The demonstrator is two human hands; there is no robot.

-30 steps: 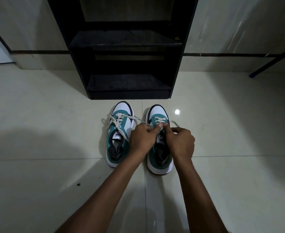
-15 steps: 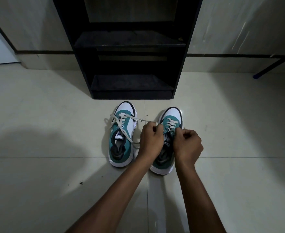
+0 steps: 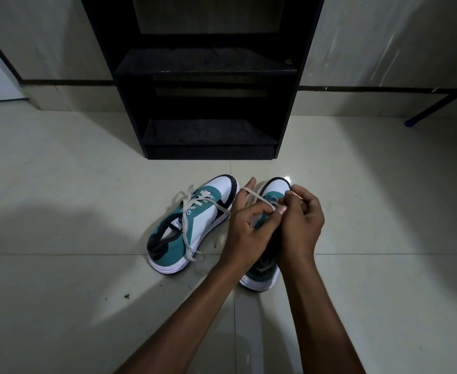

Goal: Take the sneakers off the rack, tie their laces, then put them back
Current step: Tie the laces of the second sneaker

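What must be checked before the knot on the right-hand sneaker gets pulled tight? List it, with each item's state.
1. Lace looped over the left hand finger: ok, a strand runs across the raised fingers.
2. Right hand pinching the lace: ok.
3. Right sneaker flat on the floor: ok.
4. Knot formed under the hands: cannot tell, hidden.
5. Left sneaker tied: not ok, laces trail loose.
6. Rack bottom shelf free for return: ok.

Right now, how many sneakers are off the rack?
2. The left sneaker lies tilted on the floor, laces loose. The right sneaker sits beside it, mostly hidden under both hands. Visible rack shelves hold none.
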